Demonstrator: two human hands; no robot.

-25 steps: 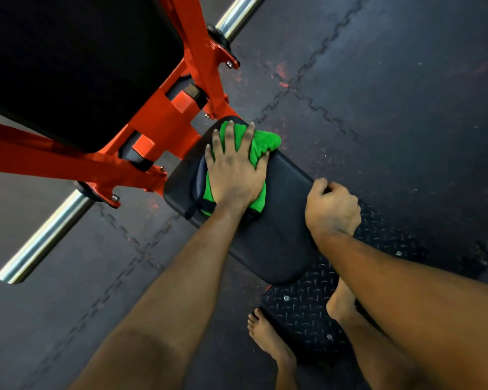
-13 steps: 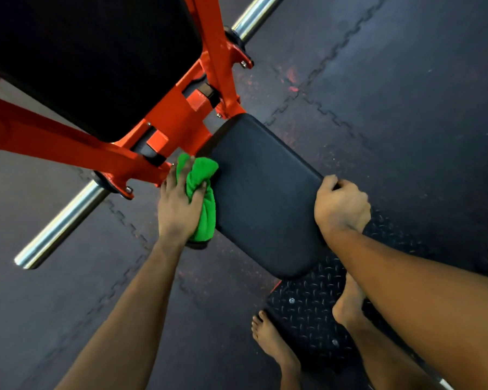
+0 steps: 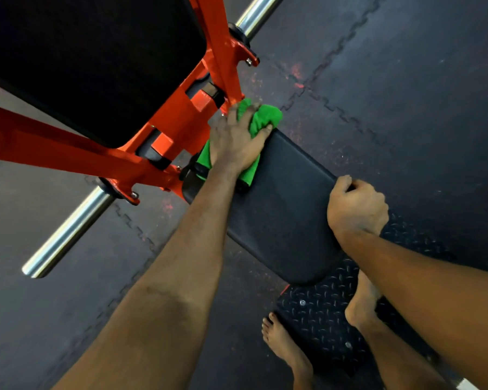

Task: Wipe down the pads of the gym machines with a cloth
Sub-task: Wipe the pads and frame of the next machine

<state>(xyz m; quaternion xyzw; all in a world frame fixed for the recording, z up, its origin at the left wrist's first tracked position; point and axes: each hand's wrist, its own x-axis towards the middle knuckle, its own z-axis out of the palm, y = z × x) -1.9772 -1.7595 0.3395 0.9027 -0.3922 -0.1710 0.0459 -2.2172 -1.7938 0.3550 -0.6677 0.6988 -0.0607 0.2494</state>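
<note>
A black seat pad (image 3: 290, 204) of an orange gym machine lies below me. My left hand (image 3: 237, 142) presses a green cloth (image 3: 265, 119) onto the pad's far corner, close to the orange frame, with fingers curled over the bunched cloth. My right hand (image 3: 355, 209) grips the pad's right edge, fingers curled around it. A larger black back pad (image 3: 90, 60) fills the upper left.
The orange frame (image 3: 68, 153) crosses from the left, and a chrome bar (image 3: 68, 235) runs diagonally under it. A black checker-plate footplate (image 3: 321, 316) sits under the seat pad, with my bare feet (image 3: 285, 347) on and beside it. Dark rubber floor tiles surround everything.
My left hand carried the cloth from the pad's near-left side edge up to its far corner by the frame. The right hand kept its grip on the pad's right edge.
</note>
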